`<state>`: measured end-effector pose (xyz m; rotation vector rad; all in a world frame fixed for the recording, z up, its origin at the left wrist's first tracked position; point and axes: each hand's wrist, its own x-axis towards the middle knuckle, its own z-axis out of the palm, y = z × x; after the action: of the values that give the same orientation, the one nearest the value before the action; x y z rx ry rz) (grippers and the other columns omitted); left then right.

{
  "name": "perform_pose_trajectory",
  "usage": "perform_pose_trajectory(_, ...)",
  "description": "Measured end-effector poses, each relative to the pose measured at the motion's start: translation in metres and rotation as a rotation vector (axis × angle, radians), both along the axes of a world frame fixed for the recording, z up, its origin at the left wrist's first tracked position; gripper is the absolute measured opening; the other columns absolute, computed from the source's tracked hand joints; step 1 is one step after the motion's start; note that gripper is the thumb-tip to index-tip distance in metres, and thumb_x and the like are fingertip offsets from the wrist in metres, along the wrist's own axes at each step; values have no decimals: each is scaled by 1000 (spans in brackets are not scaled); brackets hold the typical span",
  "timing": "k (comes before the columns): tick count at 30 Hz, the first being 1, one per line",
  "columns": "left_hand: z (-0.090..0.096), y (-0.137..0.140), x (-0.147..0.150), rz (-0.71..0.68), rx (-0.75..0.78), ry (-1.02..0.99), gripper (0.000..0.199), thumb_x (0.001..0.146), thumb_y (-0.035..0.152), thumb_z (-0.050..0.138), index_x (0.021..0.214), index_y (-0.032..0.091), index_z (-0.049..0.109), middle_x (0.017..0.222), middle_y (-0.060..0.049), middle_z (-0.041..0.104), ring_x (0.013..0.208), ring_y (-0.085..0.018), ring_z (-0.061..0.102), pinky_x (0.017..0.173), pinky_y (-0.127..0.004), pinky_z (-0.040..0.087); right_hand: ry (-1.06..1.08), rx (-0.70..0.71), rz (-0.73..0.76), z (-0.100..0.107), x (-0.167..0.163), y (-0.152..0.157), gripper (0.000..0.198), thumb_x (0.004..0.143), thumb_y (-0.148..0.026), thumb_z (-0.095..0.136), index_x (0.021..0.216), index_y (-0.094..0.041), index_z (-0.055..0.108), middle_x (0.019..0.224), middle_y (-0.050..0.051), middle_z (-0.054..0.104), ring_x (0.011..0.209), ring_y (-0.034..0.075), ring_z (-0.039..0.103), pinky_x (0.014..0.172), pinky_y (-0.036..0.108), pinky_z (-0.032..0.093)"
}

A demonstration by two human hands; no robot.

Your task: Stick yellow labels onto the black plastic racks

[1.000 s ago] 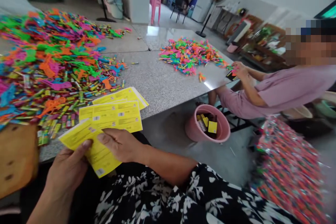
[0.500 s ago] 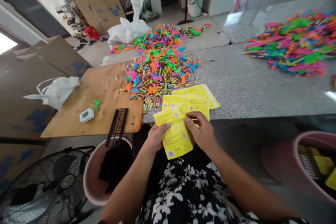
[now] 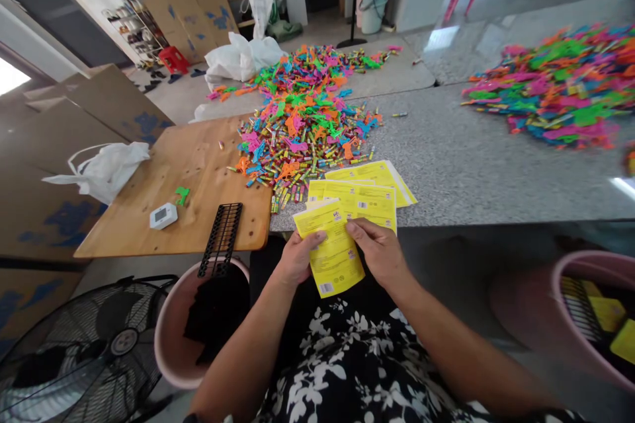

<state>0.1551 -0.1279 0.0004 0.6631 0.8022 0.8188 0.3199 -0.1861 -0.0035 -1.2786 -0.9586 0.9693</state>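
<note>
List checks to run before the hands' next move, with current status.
1. Left hand gripping a yellow sheet: ok.
2. Right hand at that sheet's edge: ok.
3. Only one sheet in hand: cannot tell.
4. More yellow sheets on the grey table: ok.
5. Black rack fully on the wooden board: not ok, one end overhangs the pink bucket.
</note>
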Motion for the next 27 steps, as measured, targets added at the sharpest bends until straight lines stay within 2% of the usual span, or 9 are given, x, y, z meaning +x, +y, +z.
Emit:
perform_pose_trajectory(4, -2, 1, -3, -1, -34, -4, 48, 58, 35, 95, 97, 14, 77, 100, -12, 81, 105, -37, 76, 96, -49, 60, 144, -69, -23, -6, -1, 2, 35, 86, -57, 74, 92, -23, 81, 94, 3, 79, 87, 23, 72, 77, 35, 59)
perform_pose_trajectory(10, -4, 3, -8, -1, -47, 43, 53, 57, 37, 94, 100, 12, 77, 100, -14, 81, 104, -39, 76, 93, -50, 61, -9, -88, -105, -3, 5, 4, 38, 86, -57, 71, 83, -20, 77, 76, 2, 73, 68, 17, 66, 63, 28, 54)
perform_pose_trajectory(13, -5, 15, -13, -9, -13, 109, 53, 61, 37, 92, 104, 12, 76, 103, -15, 81, 103, -38, 76, 90, -48, 62, -22, -105, -223, -7, 24, 10, 36, 83, -55, 73, 79, -19, 73, 68, 0, 69, 61, 14, 60, 58, 25, 49)
perform_pose_trajectory(16, -10, 39, -16, -23, 44, 197, 53, 65, 39, 91, 109, 14, 75, 105, -15, 81, 98, -35, 77, 87, -46, 63, 116, -103, -361, -10, 55, 19, 33, 76, -50, 79, 77, -19, 70, 61, -3, 62, 54, 11, 53, 52, 23, 45)
perform_pose_trajectory(18, -16, 58, -15, -20, 124, 341, 51, 71, 43, 86, 111, 15, 74, 104, -14, 81, 95, -33, 78, 84, -45, 62, 251, -100, -429, -8, 78, 24, 33, 69, -45, 84, 72, -19, 65, 55, -6, 54, 47, 8, 46, 45, 22, 41)
perform_pose_trajectory(20, -21, 75, -11, 5, 247, 596, 41, 77, 43, 80, 108, 16, 74, 104, -13, 80, 93, -33, 77, 83, -44, 61, 363, -93, -478, -1, 99, 26, 38, 62, -40, 87, 65, -21, 55, 50, -9, 47, 43, 7, 40, 40, 21, 36)
perform_pose_trajectory(22, -23, 85, -5, 60, 332, 821, 33, 79, 39, 79, 104, 18, 75, 106, -14, 80, 100, -35, 75, 89, -45, 58, 398, -83, -526, 7, 116, 26, 38, 62, -35, 87, 63, -22, 51, 47, -10, 41, 40, 6, 35, 37, 20, 31)
perform_pose_trajectory(24, -20, 88, 0, 100, 395, 997, 37, 78, 37, 80, 109, 19, 74, 114, -15, 78, 114, -37, 70, 99, -48, 53, 333, -52, -575, 16, 124, 25, 25, 68, -31, 81, 66, -22, 58, 45, -10, 37, 38, 7, 33, 36, 22, 30)
perform_pose_trajectory(27, -12, 86, -7, 185, 578, 1274, 62, 84, 44, 76, 139, 21, 60, 139, -16, 66, 135, -36, 56, 112, -49, 43, 91, -4, -663, 25, 119, 21, 4, 77, -26, 72, 74, -24, 71, 50, -4, 49, 42, 12, 42, 38, 27, 35)
